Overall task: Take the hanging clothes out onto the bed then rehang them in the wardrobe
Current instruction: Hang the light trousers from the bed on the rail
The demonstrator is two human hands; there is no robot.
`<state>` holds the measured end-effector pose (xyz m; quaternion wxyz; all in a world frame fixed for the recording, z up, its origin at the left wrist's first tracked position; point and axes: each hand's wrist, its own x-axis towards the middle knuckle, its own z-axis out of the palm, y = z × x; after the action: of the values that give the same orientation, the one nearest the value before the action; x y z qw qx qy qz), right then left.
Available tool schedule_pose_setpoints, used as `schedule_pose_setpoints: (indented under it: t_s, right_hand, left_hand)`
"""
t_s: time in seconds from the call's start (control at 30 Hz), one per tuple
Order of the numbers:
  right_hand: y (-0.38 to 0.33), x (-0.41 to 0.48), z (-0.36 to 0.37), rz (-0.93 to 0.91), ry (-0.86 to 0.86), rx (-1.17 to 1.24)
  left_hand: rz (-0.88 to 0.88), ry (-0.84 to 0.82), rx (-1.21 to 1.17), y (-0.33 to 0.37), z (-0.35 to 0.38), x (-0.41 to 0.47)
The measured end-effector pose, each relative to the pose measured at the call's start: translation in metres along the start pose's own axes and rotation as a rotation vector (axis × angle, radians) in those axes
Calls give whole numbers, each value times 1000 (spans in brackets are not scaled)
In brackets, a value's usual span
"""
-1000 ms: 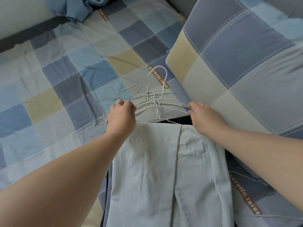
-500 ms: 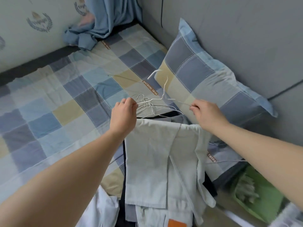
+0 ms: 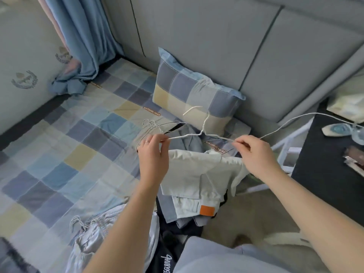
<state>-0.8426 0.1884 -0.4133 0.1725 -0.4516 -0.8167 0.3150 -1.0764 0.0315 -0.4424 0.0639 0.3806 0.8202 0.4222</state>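
Left hand (image 3: 152, 154) and right hand (image 3: 254, 154) each pinch an end of the hanger (image 3: 203, 133) over the bed (image 3: 59, 144) edge, tbh one tilt and the pants (image 3: 193, 170) under it could slide to the floor (image 3: 256, 209).

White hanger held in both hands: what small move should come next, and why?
Probably lift it higher: the left hand and right hand pinch the ends of the white hanger, the pale trousers hang from it, and their lower end lies on the clothes pile.
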Motion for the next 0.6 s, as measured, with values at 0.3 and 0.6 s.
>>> schedule_pose_setpoints:
  t_s: [0.3, 0.6]
  right_hand:
    - [22, -147, -89, 103, 162, 108]
    - [58, -354, -179, 240, 263, 154]
  left_hand:
    - [237, -102, -59, 91, -1, -70]
    - [523, -230, -177, 204, 21, -196]
